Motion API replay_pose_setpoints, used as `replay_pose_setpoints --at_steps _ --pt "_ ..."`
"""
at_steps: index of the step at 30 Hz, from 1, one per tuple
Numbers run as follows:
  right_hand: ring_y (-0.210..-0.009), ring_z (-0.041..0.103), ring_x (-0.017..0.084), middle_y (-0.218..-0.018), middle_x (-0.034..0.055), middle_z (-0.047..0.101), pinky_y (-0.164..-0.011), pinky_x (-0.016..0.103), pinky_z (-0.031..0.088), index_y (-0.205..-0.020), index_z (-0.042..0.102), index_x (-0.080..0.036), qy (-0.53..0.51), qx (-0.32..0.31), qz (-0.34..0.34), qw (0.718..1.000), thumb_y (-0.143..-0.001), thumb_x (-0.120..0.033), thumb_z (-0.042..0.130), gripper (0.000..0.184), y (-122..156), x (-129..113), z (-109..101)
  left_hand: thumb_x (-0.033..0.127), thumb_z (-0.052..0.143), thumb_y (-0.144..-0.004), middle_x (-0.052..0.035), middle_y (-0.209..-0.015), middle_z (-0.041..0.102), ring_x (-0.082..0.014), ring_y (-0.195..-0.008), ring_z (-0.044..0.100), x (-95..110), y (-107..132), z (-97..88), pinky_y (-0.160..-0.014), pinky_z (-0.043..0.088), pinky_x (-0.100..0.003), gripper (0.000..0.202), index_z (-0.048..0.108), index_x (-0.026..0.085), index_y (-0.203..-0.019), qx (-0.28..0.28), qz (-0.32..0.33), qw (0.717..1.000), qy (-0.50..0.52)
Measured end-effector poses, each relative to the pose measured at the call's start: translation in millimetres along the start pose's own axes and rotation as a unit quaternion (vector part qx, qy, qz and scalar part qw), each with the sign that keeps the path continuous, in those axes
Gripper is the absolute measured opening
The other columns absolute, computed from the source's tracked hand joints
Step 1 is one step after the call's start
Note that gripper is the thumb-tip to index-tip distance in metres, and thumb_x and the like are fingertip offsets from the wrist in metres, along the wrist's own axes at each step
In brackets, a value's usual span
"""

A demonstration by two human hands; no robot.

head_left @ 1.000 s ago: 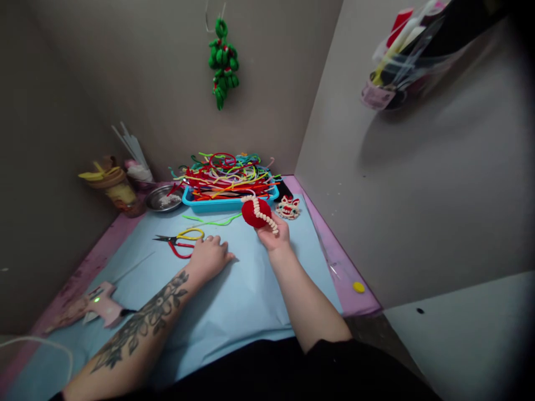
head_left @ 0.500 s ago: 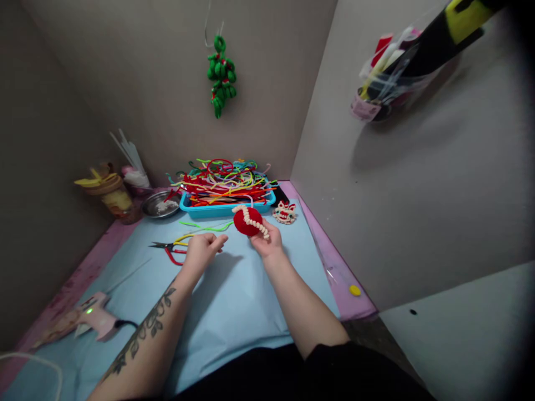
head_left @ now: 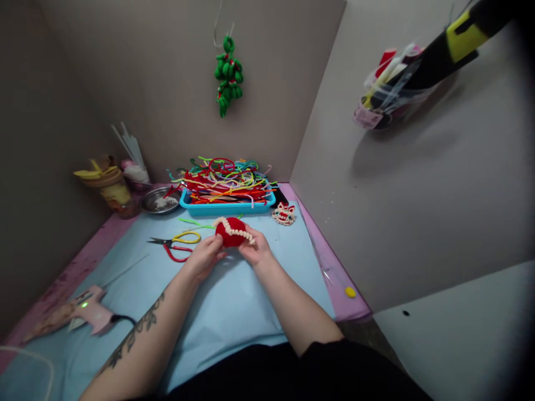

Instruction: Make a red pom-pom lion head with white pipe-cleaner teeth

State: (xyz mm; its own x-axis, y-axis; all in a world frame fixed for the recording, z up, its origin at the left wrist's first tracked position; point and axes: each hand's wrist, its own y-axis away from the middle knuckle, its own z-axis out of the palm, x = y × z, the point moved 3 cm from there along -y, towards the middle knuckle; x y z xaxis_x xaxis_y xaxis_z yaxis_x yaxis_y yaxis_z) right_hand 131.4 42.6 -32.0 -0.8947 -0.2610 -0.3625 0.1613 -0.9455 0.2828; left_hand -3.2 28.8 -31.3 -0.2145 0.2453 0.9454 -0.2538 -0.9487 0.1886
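Between my two hands, above the blue cloth, is a red fuzzy disc (head_left: 229,236) with a wavy cream coiled strip (head_left: 239,231) across its face. My right hand (head_left: 256,248) grips its right edge from below. The thumb of my left hand (head_left: 206,255) presses on its left edge, with the fingers curled beneath and partly hidden. Just left of my left hand lie scissors (head_left: 169,243) with one yellow and one red handle, blades pointing left. Green pipe cleaners (head_left: 194,224) lie behind the disc, partly covered by it.
A blue tray (head_left: 217,210) heaped with coloured pipe cleaners stands at the back, beside a cream-and-red lion-like face (head_left: 284,214). A metal bowl (head_left: 160,201) is at back left. The pink glue gun (head_left: 90,312), its green light lit, lies front left with a cord. A yellow disc (head_left: 350,292) sits at right.
My right hand has brought the red disc left and nearer to me. My left hand, apart from it before, has taken hold of its left edge.
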Motion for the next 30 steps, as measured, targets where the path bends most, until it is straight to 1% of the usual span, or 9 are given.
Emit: replay_pose_setpoints --at_steps 4,6,8,10,12,14,18,23,30 --pt "-0.068 0.067 0.013 -0.075 0.0020 0.072 -0.069 0.024 0.054 -0.086 0.061 -0.014 0.069 -0.023 0.005 0.997 -0.088 -0.017 0.050 0.011 -2 12 -4 0.031 0.075 -0.069 -0.0085 -0.105 0.069 -0.0197 -0.097 0.063 0 0 8.6 -0.082 0.051 -0.028 0.036 0.066 0.017 -0.101 -0.015 0.021 0.986 0.166" --pt "-0.060 0.063 0.012 -0.070 -0.0005 0.069 -0.058 0.022 0.051 -0.085 0.061 -0.017 0.123 0.004 -0.015 0.992 -0.087 -0.025 0.054 0.011 -2 12 -9 0.027 0.071 -0.074 -0.0069 -0.107 0.068 -0.0188 -0.099 0.063 1 -2 5.9 -0.085 0.051 -0.030 0.031 0.064 0.019 -0.103 0.004 0.015 0.979 0.205" --pt "-0.055 0.058 0.009 -0.069 -0.0025 0.066 -0.050 0.018 0.045 -0.085 0.062 -0.018 0.189 0.047 -0.076 0.978 -0.086 -0.033 0.056 0.016 1 8 -13 0.025 0.067 -0.077 -0.0060 -0.108 0.068 -0.0183 -0.100 0.064 2 -3 -0.2 -0.085 0.052 -0.031 0.028 0.063 0.021 -0.105 0.035 0.011 0.973 0.226" --pt "-0.059 0.055 0.007 -0.076 -0.0019 0.065 -0.050 0.016 0.042 -0.087 0.065 -0.019 0.262 0.062 -0.179 0.946 -0.084 -0.036 0.058 0.019 7 0 -11 0.024 0.066 -0.078 -0.0054 -0.107 0.068 -0.0177 -0.098 0.064 3 -4 -6.1 -0.084 0.053 -0.031 0.027 0.062 0.021 -0.104 0.059 0.014 0.970 0.235" --pt "-0.067 0.054 0.008 -0.086 0.0000 0.065 -0.056 0.016 0.042 -0.090 0.068 -0.020 0.337 0.037 -0.278 0.899 -0.079 -0.034 0.063 0.018 16 -6 -3 0.022 0.065 -0.078 -0.0048 -0.106 0.068 -0.0167 -0.096 0.065 3 -4 -8.9 -0.084 0.053 -0.030 0.026 0.062 0.021 -0.104 0.066 0.017 0.969 0.236" --pt "-0.072 0.053 0.010 -0.094 0.0010 0.064 -0.062 0.018 0.043 -0.095 0.068 -0.021 0.401 0.000 -0.332 0.854 -0.072 -0.029 0.071 0.024 24 -8 6 0.020 0.065 -0.078 -0.0045 -0.104 0.069 -0.0159 -0.095 0.066 4 -4 -8.7 -0.085 0.053 -0.029 0.025 0.061 0.021 -0.103 0.063 0.022 0.970 0.236" --pt "-0.073 0.051 0.012 -0.096 0.0009 0.061 -0.067 0.021 0.045 -0.098 0.067 -0.025 0.462 -0.011 -0.364 0.808 -0.067 -0.023 0.073 0.032 32 -5 11 0.016 0.064 -0.078 -0.0045 -0.101 0.070 -0.0146 -0.090 0.067 5 -3 -5.4 -0.084 0.053 -0.027 0.024 0.062 0.019 -0.102 0.068 0.024 0.964 0.256" --pt "-0.079 0.053 0.014 -0.089 0.0005 0.062 -0.080 0.026 0.045 -0.097 0.067 -0.025 0.471 0.007 -0.379 0.796 -0.074 -0.024 0.067 0.023 32 -6 7 0.014 0.062 -0.080 -0.0039 -0.106 0.069 -0.0140 -0.091 0.066 8 -1 -2.4 -0.085 0.053 -0.027 0.026 0.063 0.019 -0.106 0.046 0.026 0.961 0.271" --pt "-0.074 0.057 0.013 -0.083 -0.0002 0.066 -0.074 0.024 0.046 -0.090 0.066 -0.022 0.499 0.015 -0.395 0.771 -0.079 -0.028 0.062 0.014 25 -9 2 0.014 0.064 -0.079 -0.0047 -0.108 0.069 -0.0141 -0.091 0.066 8 3 2.7 -0.085 0.054 -0.026 0.028 0.063 0.018 -0.106 0.027 0.025 0.962 0.269"
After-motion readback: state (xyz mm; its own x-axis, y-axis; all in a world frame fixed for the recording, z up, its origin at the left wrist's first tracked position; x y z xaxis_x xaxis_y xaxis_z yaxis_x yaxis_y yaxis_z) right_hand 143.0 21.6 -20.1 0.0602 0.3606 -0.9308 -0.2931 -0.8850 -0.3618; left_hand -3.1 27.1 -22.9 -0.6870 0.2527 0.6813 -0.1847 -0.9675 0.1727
